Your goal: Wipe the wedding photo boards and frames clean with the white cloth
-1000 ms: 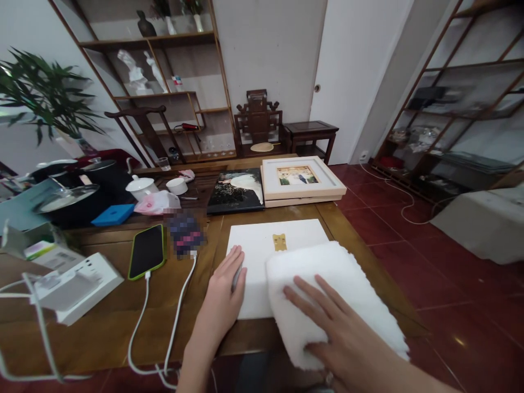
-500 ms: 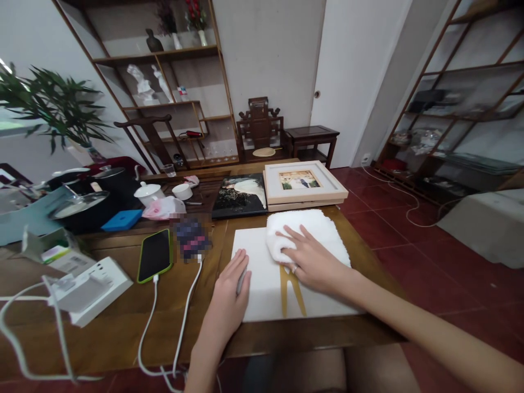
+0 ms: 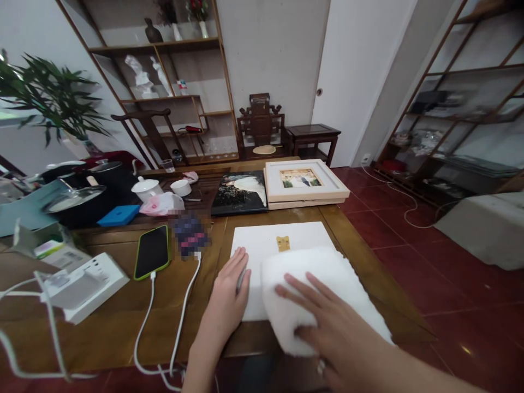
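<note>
- Beneath your right hand (image 3: 333,322), which lies with its fingers spread and not closed, is the thick white fluffy cloth, apparently folded (image 3: 347,281); whether your thumb pinches its edge, you cannot tell.
- Handling of the cloth (judged): light, soft and limp, hard to damage; it should slide easily under a flat palm, and you would best hold it by a thick edge, thumb against fingers.
- Below the cloth you have the flat white rectangular board (image 3: 256,297), bearing a small gold cat-faced motif (image 3: 283,243); the cloth covers much of its right side and reaches past its near edge.
- Handling of the board (judged): stiff, fairly light, liable to slip or mark; hold it by its sides.
- At the board's left edge rests your left hand (image 3: 230,286), fingers extended together, thumb apart, gripping nothing.
- Around these: the brown wooden table (image 3: 108,327); beyond the board, the pale wooden picture frame (image 3: 276,188).
</note>
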`<action>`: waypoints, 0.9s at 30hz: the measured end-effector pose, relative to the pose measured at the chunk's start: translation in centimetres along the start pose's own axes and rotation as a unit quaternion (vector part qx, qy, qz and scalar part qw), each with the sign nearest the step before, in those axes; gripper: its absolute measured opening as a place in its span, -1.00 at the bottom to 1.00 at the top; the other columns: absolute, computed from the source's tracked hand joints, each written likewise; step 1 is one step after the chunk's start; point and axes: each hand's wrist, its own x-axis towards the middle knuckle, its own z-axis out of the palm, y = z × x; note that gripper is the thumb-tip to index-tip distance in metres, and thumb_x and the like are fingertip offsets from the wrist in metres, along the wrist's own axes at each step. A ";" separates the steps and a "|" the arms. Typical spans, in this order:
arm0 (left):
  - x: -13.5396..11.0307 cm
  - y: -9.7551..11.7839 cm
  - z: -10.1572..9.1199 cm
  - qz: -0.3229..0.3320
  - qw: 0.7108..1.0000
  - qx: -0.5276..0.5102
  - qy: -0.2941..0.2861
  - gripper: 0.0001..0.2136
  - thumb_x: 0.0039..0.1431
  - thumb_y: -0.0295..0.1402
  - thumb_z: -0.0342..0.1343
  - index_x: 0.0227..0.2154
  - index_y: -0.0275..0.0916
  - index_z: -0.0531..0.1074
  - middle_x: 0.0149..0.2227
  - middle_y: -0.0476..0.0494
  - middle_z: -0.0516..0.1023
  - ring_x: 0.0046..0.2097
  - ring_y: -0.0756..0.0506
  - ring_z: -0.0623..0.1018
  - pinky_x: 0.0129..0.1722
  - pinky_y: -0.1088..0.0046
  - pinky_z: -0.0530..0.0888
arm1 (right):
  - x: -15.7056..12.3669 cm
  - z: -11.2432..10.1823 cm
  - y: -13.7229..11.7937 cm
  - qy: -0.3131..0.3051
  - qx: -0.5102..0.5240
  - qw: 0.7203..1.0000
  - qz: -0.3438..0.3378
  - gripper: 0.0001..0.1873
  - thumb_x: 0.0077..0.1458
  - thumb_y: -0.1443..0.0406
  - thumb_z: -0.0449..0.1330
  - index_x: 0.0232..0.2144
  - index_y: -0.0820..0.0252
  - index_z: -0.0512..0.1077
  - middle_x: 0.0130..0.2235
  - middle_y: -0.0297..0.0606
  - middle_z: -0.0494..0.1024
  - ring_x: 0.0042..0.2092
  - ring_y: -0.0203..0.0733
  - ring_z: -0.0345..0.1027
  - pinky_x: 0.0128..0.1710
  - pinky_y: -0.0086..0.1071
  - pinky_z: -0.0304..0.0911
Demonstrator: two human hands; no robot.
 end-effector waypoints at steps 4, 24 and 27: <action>-0.1 -0.2 0.2 -0.001 1.000 -0.007 0.008 -0.63 0.23 -0.37 -0.08 0.01 -0.47 0.38 0.11 -0.44 0.38 0.17 -0.22 0.35 0.15 0.14 0.31 | 3.6 -1.7 3.6 0.027 0.004 0.997 0.066 -0.71 0.02 0.38 0.11 -0.16 0.20 0.46 0.23 -0.10 0.20 0.30 0.02 -0.20 0.24 0.02 -0.22; -0.1 -0.3 0.3 0.001 1.000 -0.008 0.015 -0.65 0.22 -0.39 -0.07 0.01 -0.38 0.40 0.10 -0.38 0.40 0.16 -0.21 0.36 0.13 0.11 0.33 | 2.2 0.1 -2.5 -0.018 -0.063 0.998 0.011 -0.80 0.08 0.21 0.17 -0.33 0.12 0.57 0.20 -0.03 0.24 0.21 0.28 0.01 0.13 0.13 0.02; -0.1 -0.3 0.3 0.003 1.000 -0.008 0.015 -0.65 0.22 -0.39 -0.08 0.01 -0.41 0.39 0.10 -0.41 0.39 0.16 -0.23 0.36 0.13 0.09 0.32 | 1.7 0.2 -3.1 -0.032 -0.039 0.999 0.012 -0.81 0.07 0.21 0.16 -0.38 0.10 0.56 0.20 -0.08 0.24 0.22 0.24 0.02 0.13 0.12 0.02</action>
